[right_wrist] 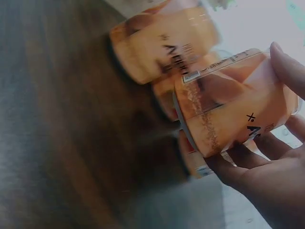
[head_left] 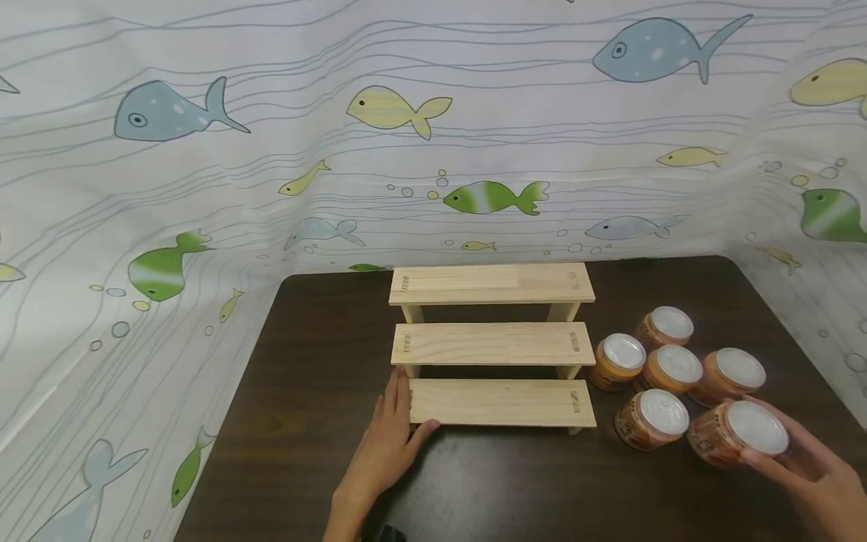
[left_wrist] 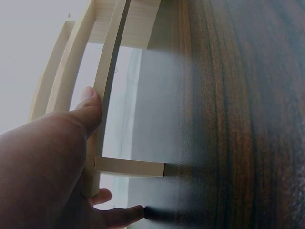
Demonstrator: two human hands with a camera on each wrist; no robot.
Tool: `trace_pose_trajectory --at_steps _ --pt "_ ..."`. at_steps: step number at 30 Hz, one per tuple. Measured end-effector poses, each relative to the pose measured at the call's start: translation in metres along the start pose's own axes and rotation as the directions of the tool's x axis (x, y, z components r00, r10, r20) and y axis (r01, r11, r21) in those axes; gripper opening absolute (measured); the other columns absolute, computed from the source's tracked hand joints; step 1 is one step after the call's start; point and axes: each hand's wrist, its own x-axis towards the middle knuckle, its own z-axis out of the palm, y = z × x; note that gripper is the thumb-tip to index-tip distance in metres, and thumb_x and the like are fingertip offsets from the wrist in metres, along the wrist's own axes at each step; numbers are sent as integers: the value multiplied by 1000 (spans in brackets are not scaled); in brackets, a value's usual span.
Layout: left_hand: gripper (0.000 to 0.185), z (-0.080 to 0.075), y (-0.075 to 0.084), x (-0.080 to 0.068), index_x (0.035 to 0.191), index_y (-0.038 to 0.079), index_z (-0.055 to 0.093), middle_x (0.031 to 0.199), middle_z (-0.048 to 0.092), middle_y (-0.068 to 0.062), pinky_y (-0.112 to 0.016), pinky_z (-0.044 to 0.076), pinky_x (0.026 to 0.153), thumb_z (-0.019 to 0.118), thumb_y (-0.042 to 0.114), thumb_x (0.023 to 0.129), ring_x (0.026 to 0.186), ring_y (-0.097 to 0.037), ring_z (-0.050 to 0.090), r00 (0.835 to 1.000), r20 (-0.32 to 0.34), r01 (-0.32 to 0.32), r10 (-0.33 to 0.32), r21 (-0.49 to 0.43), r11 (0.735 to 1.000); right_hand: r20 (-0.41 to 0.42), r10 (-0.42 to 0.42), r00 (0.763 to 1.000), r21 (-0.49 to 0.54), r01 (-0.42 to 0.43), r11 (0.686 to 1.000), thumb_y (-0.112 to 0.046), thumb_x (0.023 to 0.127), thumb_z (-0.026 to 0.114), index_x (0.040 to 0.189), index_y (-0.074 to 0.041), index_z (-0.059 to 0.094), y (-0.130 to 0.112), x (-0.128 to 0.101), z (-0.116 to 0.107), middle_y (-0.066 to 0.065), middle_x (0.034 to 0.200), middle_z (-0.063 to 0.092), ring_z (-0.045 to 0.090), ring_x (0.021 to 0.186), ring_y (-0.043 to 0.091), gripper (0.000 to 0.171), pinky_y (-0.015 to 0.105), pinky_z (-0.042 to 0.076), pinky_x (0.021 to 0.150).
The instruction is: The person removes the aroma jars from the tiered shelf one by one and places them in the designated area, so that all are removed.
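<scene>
A three-step wooden riser (head_left: 492, 344) stands on the dark table (head_left: 305, 421). My left hand (head_left: 387, 444) rests against the left end of its lowest step (head_left: 501, 402), fingers straight along the end and thumb at the front edge; the left wrist view shows the thumb (left_wrist: 90, 107) against the step's edge (left_wrist: 107, 90). My right hand (head_left: 809, 470) grips an orange cup with a white lid (head_left: 741, 430), tilted, at the table's right front. In the right wrist view the fingers (right_wrist: 238, 167) wrap the tilted cup (right_wrist: 228, 109).
Several more orange cups with white lids (head_left: 667, 361) stand clustered right of the riser. A fish-patterned curtain (head_left: 433, 135) encloses the table at the back and both sides. Bare table surface (head_left: 515, 482) lies in front of the riser.
</scene>
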Motion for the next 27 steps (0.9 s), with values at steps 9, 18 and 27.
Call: trace_pose_trajectory --at_steps 9,18,27 --pt "95 1 0 -2 173 -8 9 181 7 -31 -69 26 130 61 44 113 165 -51 23 1000 11 10 -10 -6 1000 -9 157 988 35 -156 987 9 105 68 174 -21 35 11 -5 16 -32 146 58 56 119 -23 83 -2 44 93" --pt "95 2 -2 0 172 -9 9 181 8 -30 -69 27 130 62 44 113 166 -48 23 1000 5 -8 8 2 1000 -90 285 954 -250 -299 921 -18 110 70 176 -38 22 9 -2 24 -34 152 35 32 148 -10 84 2 28 116" --pt "96 -1 -7 6 172 -9 9 181 7 -32 -70 26 130 64 41 112 166 -50 21 1000 21 -4 4 3 1000 -226 -264 938 -552 100 828 -13 117 55 158 -11 60 -38 8 64 -32 151 58 48 136 -21 42 -2 32 109"
